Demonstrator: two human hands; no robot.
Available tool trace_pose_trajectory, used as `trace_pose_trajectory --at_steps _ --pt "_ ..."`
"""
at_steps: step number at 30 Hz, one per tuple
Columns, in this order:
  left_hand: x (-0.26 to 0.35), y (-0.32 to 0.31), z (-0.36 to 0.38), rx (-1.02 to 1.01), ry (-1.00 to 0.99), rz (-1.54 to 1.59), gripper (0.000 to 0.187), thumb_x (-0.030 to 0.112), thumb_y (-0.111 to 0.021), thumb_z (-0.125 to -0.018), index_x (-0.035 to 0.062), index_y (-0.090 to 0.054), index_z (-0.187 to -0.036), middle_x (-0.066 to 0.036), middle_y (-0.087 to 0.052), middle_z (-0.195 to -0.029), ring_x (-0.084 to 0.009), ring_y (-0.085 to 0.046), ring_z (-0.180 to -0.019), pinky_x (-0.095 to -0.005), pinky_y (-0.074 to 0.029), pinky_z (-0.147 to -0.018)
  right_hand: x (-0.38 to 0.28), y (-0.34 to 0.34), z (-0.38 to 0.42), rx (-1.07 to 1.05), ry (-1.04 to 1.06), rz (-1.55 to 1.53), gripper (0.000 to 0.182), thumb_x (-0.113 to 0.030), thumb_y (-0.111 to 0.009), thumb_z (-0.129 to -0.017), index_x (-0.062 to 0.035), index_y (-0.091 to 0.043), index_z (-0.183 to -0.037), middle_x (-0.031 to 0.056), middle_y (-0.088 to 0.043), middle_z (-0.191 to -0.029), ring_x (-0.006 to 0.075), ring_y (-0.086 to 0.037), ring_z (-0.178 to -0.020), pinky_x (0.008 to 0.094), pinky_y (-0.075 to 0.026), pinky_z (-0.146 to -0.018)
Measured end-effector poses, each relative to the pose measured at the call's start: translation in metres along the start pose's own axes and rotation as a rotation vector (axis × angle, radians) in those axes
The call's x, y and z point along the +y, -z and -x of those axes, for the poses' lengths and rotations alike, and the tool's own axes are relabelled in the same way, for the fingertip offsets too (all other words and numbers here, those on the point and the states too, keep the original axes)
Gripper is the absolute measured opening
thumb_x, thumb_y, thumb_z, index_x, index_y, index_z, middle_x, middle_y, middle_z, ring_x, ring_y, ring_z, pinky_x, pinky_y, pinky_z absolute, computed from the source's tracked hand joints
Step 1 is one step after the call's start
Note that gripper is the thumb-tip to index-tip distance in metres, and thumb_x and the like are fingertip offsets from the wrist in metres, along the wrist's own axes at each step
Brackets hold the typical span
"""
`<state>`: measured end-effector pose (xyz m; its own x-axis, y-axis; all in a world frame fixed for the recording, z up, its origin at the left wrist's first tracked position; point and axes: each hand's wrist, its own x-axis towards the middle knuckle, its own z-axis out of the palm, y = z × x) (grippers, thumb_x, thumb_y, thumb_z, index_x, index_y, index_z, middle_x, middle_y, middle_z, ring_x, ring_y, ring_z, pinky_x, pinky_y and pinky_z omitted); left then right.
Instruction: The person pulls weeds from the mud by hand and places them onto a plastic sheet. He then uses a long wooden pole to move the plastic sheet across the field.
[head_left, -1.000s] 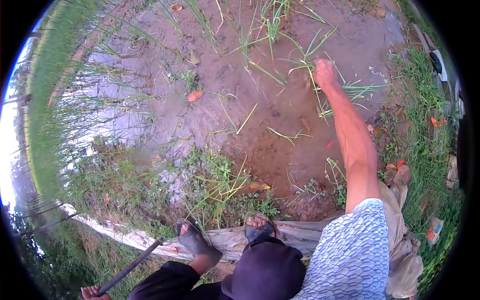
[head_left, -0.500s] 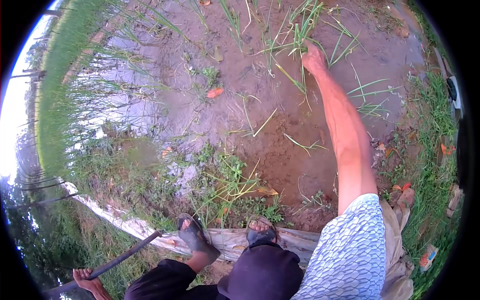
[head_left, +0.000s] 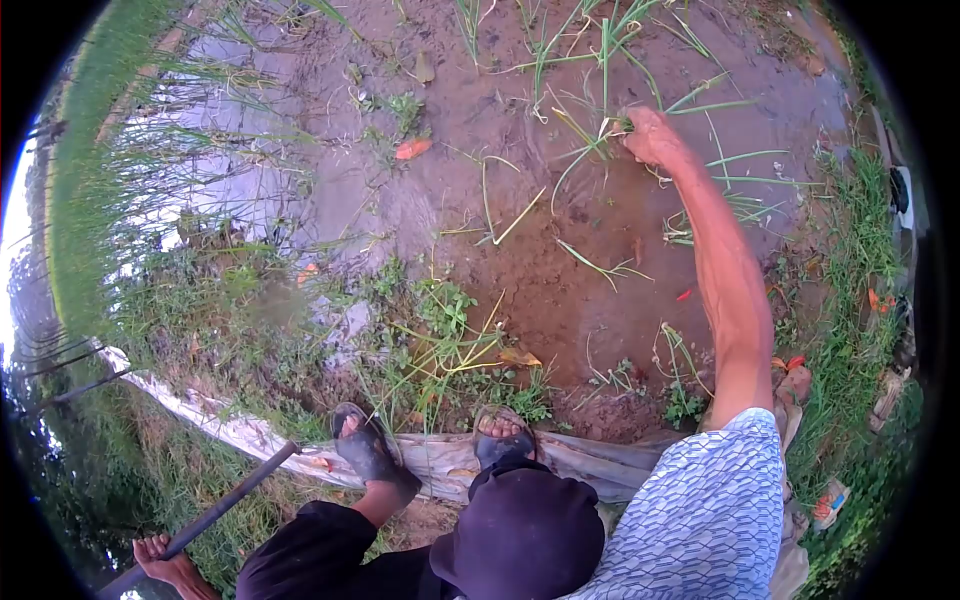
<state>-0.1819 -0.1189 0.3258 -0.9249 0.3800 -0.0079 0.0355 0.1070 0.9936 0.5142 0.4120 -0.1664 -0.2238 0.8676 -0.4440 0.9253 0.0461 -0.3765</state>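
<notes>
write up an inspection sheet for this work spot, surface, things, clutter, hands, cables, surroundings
surface: brown mud, wet, with shiny patches
job's things: green stems at the right hand; dark pole
clutter: orange leaf and small red scrap on the mud
hands: right closed on the stems; left hand wrapped around the pole
cables: thin dark lines at far left, too unclear to identify
surroundings: grass on the right, pale sheeting under the sandals
</notes>
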Motion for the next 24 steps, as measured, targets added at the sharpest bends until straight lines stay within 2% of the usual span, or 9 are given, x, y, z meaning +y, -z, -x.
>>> trace_pose_trajectory --at_steps 3,4,5,8,11,14,17,22,24 --pt "0.005 0.018 -0.013 -0.088 0.033 0.006 0.021 0.021 -0.053 -0.095 0.0068 -0.052 -0.078 -0.003 -0.053 -0.069 -0.0139 -0.051 -0.061 -0.0305 -0.043 -0.068 0.003 -0.017 0.025 0.126 0.096 -0.057 0.037 -0.018 -0.071 -0.076 -0.0072 -0.064 -0.11 0.018 -0.065 -0.109 0.0336 -0.063 -0.098 0.0408 -0.051 -0.084" --pt "0.006 0.023 -0.018 -0.178 0.067 0.017 0.021 0.021 -0.053 -0.095 0.0068 -0.052 -0.078 -0.003 -0.053 -0.069 -0.0139 -0.051 -0.061 -0.0305 -0.043 -0.068 0.003 -0.017 0.025 0.011 0.023 -0.077 0.043 -0.02 -0.075 -0.071 -0.0095 -0.065 -0.112 0.0178 -0.059 -0.117 0.0329 -0.057 -0.111 0.0396 -0.047 -0.092" --pt "0.008 0.021 -0.022 -0.517 0.174 0.047 0.021 0.021 -0.053 -0.095 0.0067 -0.052 -0.078 -0.003 -0.053 -0.069 -0.0138 -0.051 -0.061 -0.0304 -0.043 -0.068 -0.002 -0.02 0.031 0.056 0.057 -0.075 0.038 -0.018 -0.074 -0.072 -0.0092 -0.066 -0.107 0.0171 -0.06 -0.112 0.0335 -0.057 -0.109 0.0402 -0.048 -0.089" --pt "-0.003 -0.03 0.003 0.258 -0.039 -0.012 0.04 0.019 -0.048 -0.098 0.0155 -0.03 -0.062 0.003 -0.024 -0.054 -0.0106 -0.024 -0.046 -0.0293 -0.03 -0.053 -0.009 -0.03 0.035 0.163 0.19 -0.032 0.022 -0.02 -0.071 -0.076 -0.0083 -0.07 -0.094 0.0166 -0.063 -0.101 0.0329 -0.061 -0.096 0.0418 -0.049 -0.079" --pt "-0.001 -0.003 -0.006 0.089 -0.028 -0.013 0.037 0.019 -0.049 -0.097 0.0136 -0.036 -0.064 0.002 -0.031 -0.055 -0.0108 -0.03 -0.047 -0.029 -0.033 -0.056 -0.018 -0.025 0.047 0.123 -0.225 -0.252 0.021 -0.021 -0.068 -0.08 -0.0071 -0.068 -0.096 0.0192 -0.066 -0.097 0.0343 -0.064 -0.088 0.043 -0.049 -0.075" --pt "-0.001 -0.001 -0.008 0.122 -0.018 -0.004 0.037 0.019 -0.049 -0.098 0.0135 -0.036 -0.064 0.003 -0.031 -0.056 -0.0107 -0.029 -0.048 -0.0288 -0.032 -0.056 -0.019 -0.039 0.076 0.252 -0.509 -0.713 0.033 -0.027 -0.065 -0.085 -0.0044 -0.063 -0.109 0.0177 -0.067 -0.098 0.0301 -0.065 -0.089 0.0411 -0.049 -0.077" --pt "-0.002 0.002 -0.01 0.096 -0.041 -0.011 0.036 0.018 -0.049 -0.098 0.0133 -0.036 -0.065 0.003 -0.031 -0.056 -0.0104 -0.029 -0.048 -0.0286 -0.032 -0.056 -0.013 -0.09 0.103 0.431 -0.084 -0.407 0.035 -0.025 -0.066 -0.085 -0.0014 -0.061 -0.111 0.0201 -0.066 -0.099 0.0305 -0.065 -0.089 0.0407 -0.049 -0.076" --pt "-0.002 0.005 -0.009 0.062 -0.042 -0.005 0.037 0.019 -0.048 -0.098 0.0133 -0.035 -0.065 0.003 -0.03 -0.057 -0.0096 -0.029 -0.048 -0.028 -0.032 -0.055 -0.039 -0.119 0.092 0.604 0.096 -0.118 0.025 -0.009 -0.067 -0.077 -0.0065 -0.061 -0.101 0.015 -0.059 -0.086 0.0373 -0.06 -0.088 0.0456 -0.05 -0.076" --pt "-0.006 -0.005 -0.006 0.095 -0.06 -0.007 0.037 0.019 -0.048 -0.099 0.0135 -0.035 -0.065 0.003 -0.03 -0.057 -0.0094 -0.029 -0.048 -0.0278 -0.031 -0.055 -0.048 -0.12 0.088 0.464 0.234 -0.186 0.025 -0.006 -0.065 -0.076 -0.0073 -0.06 -0.101 0.0139 -0.058 -0.087 0.0369 -0.06 -0.088 0.0455 -0.05 -0.075"
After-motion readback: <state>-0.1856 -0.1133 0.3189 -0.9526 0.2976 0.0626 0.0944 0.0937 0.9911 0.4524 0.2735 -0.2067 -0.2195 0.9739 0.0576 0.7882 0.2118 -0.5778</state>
